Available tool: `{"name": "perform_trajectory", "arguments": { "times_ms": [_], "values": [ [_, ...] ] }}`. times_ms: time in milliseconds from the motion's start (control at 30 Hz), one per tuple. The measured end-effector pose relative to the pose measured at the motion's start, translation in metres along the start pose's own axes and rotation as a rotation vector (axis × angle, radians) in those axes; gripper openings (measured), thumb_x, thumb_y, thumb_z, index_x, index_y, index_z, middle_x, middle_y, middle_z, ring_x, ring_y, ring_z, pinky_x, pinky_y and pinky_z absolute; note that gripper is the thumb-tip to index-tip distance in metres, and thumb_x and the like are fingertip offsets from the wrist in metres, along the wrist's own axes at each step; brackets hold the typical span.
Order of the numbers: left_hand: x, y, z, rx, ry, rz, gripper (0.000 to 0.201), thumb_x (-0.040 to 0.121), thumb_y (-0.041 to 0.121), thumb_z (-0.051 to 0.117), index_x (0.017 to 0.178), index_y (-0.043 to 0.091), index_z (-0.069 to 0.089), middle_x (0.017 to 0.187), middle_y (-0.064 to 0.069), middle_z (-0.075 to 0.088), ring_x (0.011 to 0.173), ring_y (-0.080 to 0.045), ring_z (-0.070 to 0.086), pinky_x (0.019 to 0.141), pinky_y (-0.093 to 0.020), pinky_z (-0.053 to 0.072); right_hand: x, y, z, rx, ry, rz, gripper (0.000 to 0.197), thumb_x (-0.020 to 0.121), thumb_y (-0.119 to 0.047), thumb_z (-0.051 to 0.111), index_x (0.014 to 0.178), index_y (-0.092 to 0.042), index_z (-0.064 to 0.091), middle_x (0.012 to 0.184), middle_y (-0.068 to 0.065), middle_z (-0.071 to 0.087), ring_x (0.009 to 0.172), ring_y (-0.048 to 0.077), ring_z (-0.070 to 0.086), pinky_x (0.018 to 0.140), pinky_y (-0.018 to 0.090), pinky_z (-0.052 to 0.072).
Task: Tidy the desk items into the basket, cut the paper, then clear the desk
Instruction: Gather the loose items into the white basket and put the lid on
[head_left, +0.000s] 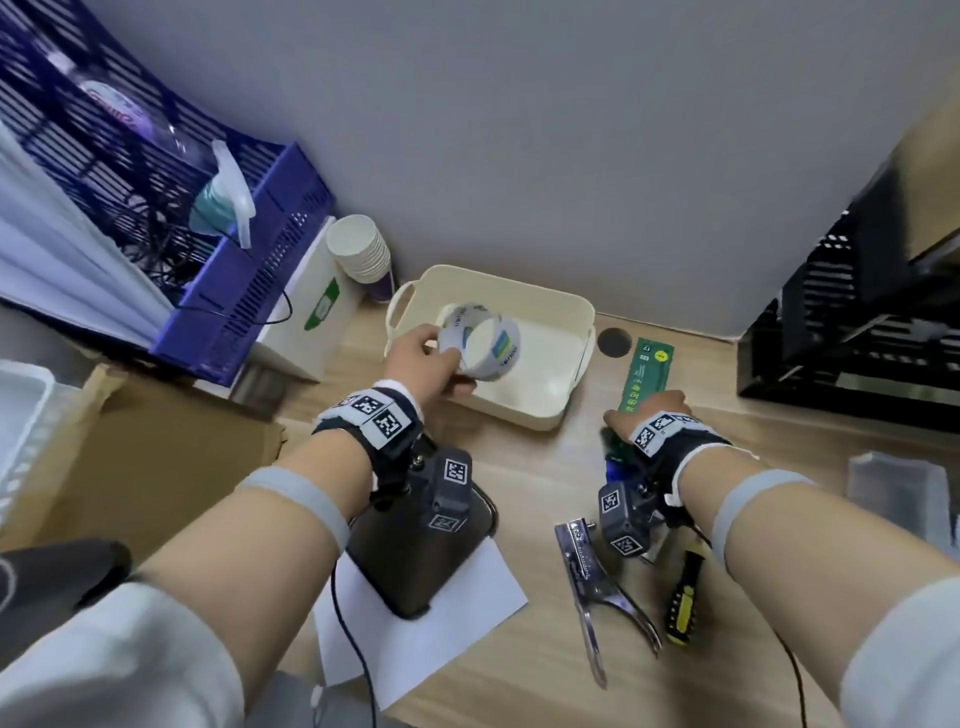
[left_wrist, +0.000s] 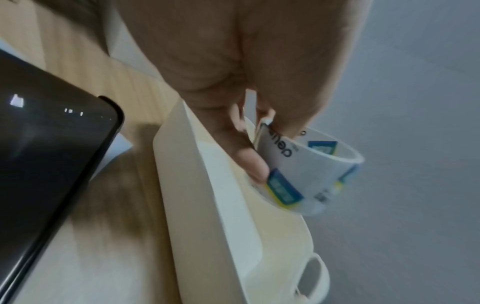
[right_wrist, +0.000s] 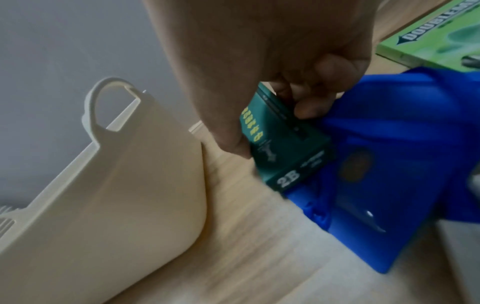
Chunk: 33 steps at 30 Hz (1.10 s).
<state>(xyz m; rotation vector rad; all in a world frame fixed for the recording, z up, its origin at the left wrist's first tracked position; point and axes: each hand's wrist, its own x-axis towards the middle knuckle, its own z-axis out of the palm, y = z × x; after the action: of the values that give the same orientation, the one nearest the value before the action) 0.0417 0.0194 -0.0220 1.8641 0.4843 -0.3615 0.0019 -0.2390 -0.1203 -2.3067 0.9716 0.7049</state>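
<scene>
Here, view by view:

Head view: the left hand (head_left: 421, 358) holds a tape roll (head_left: 480, 340) over the cream basket (head_left: 566, 395), which sits toward the far edge of the tabletop (head_left: 519, 675). The right hand (head_left: 652, 410) is down on the tabletop just right of the basket, beside a long green pack (head_left: 647, 371). Nearer the front edge lie a white paper sheet (head_left: 457, 623) under a dark tablet-like slab (head_left: 410, 561), a metal tool (head_left: 597, 587) and a yellow-and-black handled tool (head_left: 683, 600).

Left wrist view: thumb and fingers (left_wrist: 249, 162) pinch the wall of the tape roll, which hangs inside the basket's rim, not yet on its floor.

Right wrist view: thumb and fingers (right_wrist: 309, 102) pinch a small green box marked 2B (right_wrist: 283, 148), tilted, its lower end at a blue plastic item (right_wrist: 389, 174); the basket wall stands just beside.

Step in hand: tidying items into the basket; the roll is about to be let go, the green box is just being gripped.

Next move calls for: easing the left fingers apart so the roll settles flat, then lifting the box over the near rim without dragging the blue item.

Left to do: the remaining tools, then cutting the paper.
</scene>
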Motion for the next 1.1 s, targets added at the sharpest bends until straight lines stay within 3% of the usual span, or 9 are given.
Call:
{"name": "perform_trajectory", "arguments": {
  "times_ms": [67, 167, 267, 400, 567, 733, 833, 967, 1100],
  "values": [
    [0.018, -0.004, -0.005, 0.118, 0.079, -0.034, 0.021, 0.088, 0.004, 0.053, 0.107, 0.011, 0.06, 0.081, -0.012, 0.071, 0.065, -0.033, 0.074, 0.053, -0.031, 0.058, -0.002, -0.003, -0.008, 0.039, 0.01, -0.006, 0.072, 0.063, -0.055, 0.063, 0.112, -0.004, 0.049, 0.095, 0.01, 0.062, 0.089, 0.034, 0.063, 0.084, 0.039, 0.054],
    [0.036, -0.007, -0.01, 0.29, 0.127, -0.04, 0.022, 0.083, 0.009, 0.055, 0.103, 0.012, 0.063, 0.073, -0.011, 0.073, 0.065, -0.031, 0.074, 0.07, -0.041, 0.062, -0.014, -0.01, -0.028, 0.115, 0.109, -0.075, 0.061, 0.074, -0.055, 0.062, 0.11, -0.006, 0.052, 0.094, 0.01, 0.061, 0.083, 0.031, 0.059, 0.08, 0.036, 0.052],
    [0.044, -0.006, -0.016, 0.684, 0.19, 0.048, 0.027, 0.079, 0.012, 0.057, 0.104, 0.014, 0.067, 0.093, -0.012, 0.072, 0.087, -0.033, 0.069, 0.076, -0.034, 0.056, -0.035, -0.028, -0.051, 0.2, 0.243, -0.263, 0.05, 0.076, -0.053, 0.062, 0.105, -0.013, 0.055, 0.094, 0.005, 0.064, 0.087, 0.03, 0.061, 0.077, 0.035, 0.05],
    [0.054, -0.011, -0.024, 0.869, 0.212, 0.077, 0.027, 0.081, 0.014, 0.056, 0.105, 0.018, 0.068, 0.103, -0.012, 0.068, 0.096, -0.035, 0.064, 0.089, -0.041, 0.052, -0.066, -0.07, -0.072, 0.067, 0.261, -0.574, 0.05, 0.074, -0.047, 0.067, 0.115, -0.021, 0.057, 0.109, 0.0, 0.065, 0.098, 0.025, 0.063, 0.08, 0.033, 0.05],
    [0.064, -0.025, -0.033, 0.871, 0.283, 0.164, 0.022, 0.085, 0.018, 0.06, 0.106, 0.017, 0.066, 0.11, -0.01, 0.061, 0.106, -0.033, 0.058, 0.094, -0.044, 0.047, -0.082, -0.136, -0.066, -0.288, 0.122, -0.727, 0.034, 0.07, -0.041, 0.068, 0.096, -0.021, 0.062, 0.083, 0.0, 0.067, 0.075, 0.025, 0.066, 0.059, 0.028, 0.05],
    [0.07, -0.039, -0.046, 0.687, 0.368, 0.045, 0.065, 0.075, 0.019, 0.075, 0.127, 0.01, 0.037, 0.131, -0.019, 0.041, 0.123, -0.038, 0.043, 0.094, -0.044, 0.046, -0.058, -0.173, -0.028, -0.669, 0.081, -0.716, 0.028, 0.073, -0.038, 0.071, 0.089, -0.018, 0.059, 0.083, 0.004, 0.063, 0.07, 0.027, 0.062, 0.06, 0.028, 0.048],
    [0.079, -0.047, -0.05, 0.593, 0.22, -0.125, 0.049, 0.082, 0.017, 0.066, 0.128, 0.014, 0.048, 0.127, -0.018, 0.054, 0.112, -0.038, 0.057, 0.086, -0.037, 0.047, -0.045, -0.179, -0.011, -0.759, 0.104, -0.684, 0.013, 0.073, -0.022, 0.066, 0.081, -0.015, 0.059, 0.08, 0.006, 0.062, 0.065, 0.029, 0.06, 0.066, 0.035, 0.056],
    [0.082, -0.057, -0.048, 0.475, 0.086, -0.15, 0.036, 0.088, 0.009, 0.053, 0.124, 0.014, 0.058, 0.118, -0.014, 0.067, 0.106, -0.036, 0.063, 0.087, -0.035, 0.05, -0.034, -0.181, 0.0, -0.794, 0.16, -0.653, 0.01, 0.068, -0.01, 0.057, 0.074, -0.017, 0.055, 0.069, 0.001, 0.055, 0.062, 0.027, 0.059, 0.069, 0.039, 0.057],
    [0.076, -0.064, -0.041, 0.223, 0.053, -0.232, 0.03, 0.086, 0.014, 0.047, 0.113, 0.017, 0.06, 0.099, -0.013, 0.07, 0.077, -0.036, 0.072, 0.065, -0.045, 0.063, -0.028, -0.176, 0.004, -0.77, 0.233, -0.629, 0.018, 0.066, -0.012, 0.056, 0.083, -0.018, 0.052, 0.069, -0.002, 0.052, 0.062, 0.025, 0.058, 0.061, 0.034, 0.05]
  ]
}}
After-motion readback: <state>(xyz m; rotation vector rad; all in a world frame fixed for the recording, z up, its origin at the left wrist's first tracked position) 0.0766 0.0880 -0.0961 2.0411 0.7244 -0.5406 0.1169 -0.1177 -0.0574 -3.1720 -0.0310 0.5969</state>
